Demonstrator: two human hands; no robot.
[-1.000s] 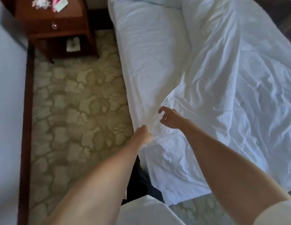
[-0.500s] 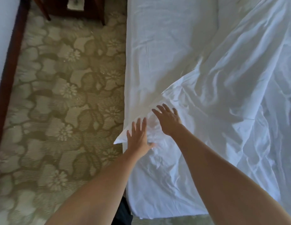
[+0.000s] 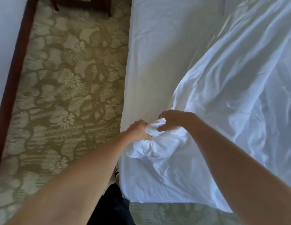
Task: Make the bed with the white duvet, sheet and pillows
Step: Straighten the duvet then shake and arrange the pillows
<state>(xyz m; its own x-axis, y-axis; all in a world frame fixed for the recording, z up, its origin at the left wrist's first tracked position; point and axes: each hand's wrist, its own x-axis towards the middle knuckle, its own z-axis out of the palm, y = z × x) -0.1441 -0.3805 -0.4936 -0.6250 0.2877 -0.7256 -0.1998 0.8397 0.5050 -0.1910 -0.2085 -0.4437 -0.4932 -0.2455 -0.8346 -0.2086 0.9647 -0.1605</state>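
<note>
Two hands are meeting at the near left side of the bed, both clenching the same bunched corner of loose white fabric. The left hand (image 3: 139,130) is curling its fingers around the bunch from the left, knuckles facing the carpet side. The right hand (image 3: 173,120) is gripping the same wad from the right, with its fingers (image 3: 161,128) hooking under the cloth, so that a small knot of white is showing between the two fists. Both bare forearms are reaching in from the bottom of the view.

From that gathered corner, the white duvet (image 3: 230,103) is spreading away to the right and up across the bed, rumpled and creased, with its near edge hanging over the foot of the bed just above the floor. Whether this loose layer is the duvet or a top sheet is hard to tell from the cloth alone. Wrinkles are radiating out from the grasped spot.

Beyond the hands, the sheet (image 3: 161,54) is lying flat and fairly smooth on the left strip of the mattress, uncovered by the loose layer. At the far top, the edge of a pillow (image 3: 222,7) seems to be showing, though it is cut off by the frame.

To the left of the bed, the patterned floral carpet (image 3: 68,86) is filling the floor. A dark wooden baseboard (image 3: 16,65) is running diagonally along the pale wall (image 3: 5,30), and the legs of a wooden nightstand (image 3: 109,8) are standing at the top edge. A dark trouser leg (image 3: 112,207) is showing between the forearms.
</note>
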